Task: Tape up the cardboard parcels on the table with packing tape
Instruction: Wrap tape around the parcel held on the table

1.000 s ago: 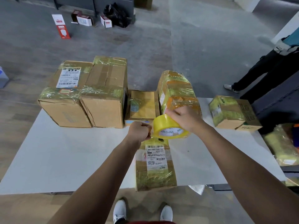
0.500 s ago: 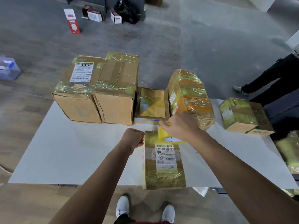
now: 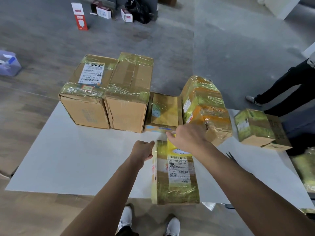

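A flat cardboard parcel [image 3: 175,178] with a white label lies at the near edge of the white table [image 3: 81,160], wrapped in shiny tape. My right hand [image 3: 189,138] grips the yellow tape roll [image 3: 177,149], which sits low on the parcel's far end and is mostly hidden under the hand. My left hand [image 3: 144,149] is a closed fist at the parcel's far left corner; a faint clear strip of tape seems to run from it to the roll, though what the fingers hold is hidden.
Two tall boxes [image 3: 109,92] stand at the back left, a flat yellow-taped parcel [image 3: 164,111] and a wrapped bundle [image 3: 206,108] behind the hands, a small box [image 3: 259,128] at right. A person's dark legs [image 3: 289,87] stand beyond the table's right corner. My shoes [image 3: 148,223] show below.
My right hand has lowered the tape roll from above the table onto the parcel's far end. My left fist has moved down beside the parcel's far left corner.
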A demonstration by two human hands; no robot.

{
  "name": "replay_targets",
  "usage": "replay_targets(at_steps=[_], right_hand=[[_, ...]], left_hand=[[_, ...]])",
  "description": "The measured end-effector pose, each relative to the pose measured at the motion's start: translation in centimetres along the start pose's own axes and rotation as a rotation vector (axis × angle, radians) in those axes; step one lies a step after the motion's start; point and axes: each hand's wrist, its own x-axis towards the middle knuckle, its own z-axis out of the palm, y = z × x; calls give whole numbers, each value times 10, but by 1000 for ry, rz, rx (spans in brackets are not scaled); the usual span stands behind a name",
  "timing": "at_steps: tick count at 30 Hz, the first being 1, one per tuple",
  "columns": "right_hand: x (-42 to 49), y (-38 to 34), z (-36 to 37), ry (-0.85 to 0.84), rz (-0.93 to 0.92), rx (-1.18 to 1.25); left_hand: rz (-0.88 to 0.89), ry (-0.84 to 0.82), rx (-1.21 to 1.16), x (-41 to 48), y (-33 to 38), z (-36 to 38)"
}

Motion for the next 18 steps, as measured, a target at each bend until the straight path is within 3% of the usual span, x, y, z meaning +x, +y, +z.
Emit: replay_targets(at_steps=[18], right_hand=[[-1,-8,5,-11,47,85]], left_hand=[[-159,48,-172,13,-27,34]])
